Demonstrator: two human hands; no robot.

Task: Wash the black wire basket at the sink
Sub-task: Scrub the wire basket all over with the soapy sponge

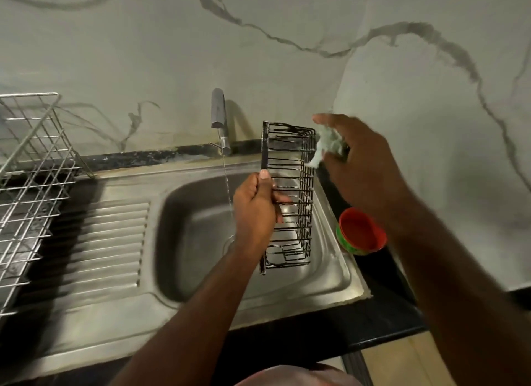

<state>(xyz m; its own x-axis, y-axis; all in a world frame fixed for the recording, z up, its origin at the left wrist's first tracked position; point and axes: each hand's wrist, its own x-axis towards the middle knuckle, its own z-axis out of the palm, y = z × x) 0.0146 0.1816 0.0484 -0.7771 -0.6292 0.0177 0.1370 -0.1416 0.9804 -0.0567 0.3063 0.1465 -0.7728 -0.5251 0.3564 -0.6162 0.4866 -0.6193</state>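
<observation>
The black wire basket [296, 184] stands on end over the right side of the steel sink [178, 270], with soap foam on some wires. My left hand [255, 210] grips its flat black bar on the left, thumb pointing up. My right hand [359, 161] holds a pale green soapy scrub pad [326, 148] against the basket's upper right corner. The hand is blurred by motion. A thin stream of water runs from the tap [219, 121] into the basin, left of the basket.
A red and green tub [360, 233] sits on the black counter right of the sink. A steel wire dish rack [31, 167] stands at the far left beside the ribbed drainboard [109, 242]. Marble-patterned wall runs behind and to the right.
</observation>
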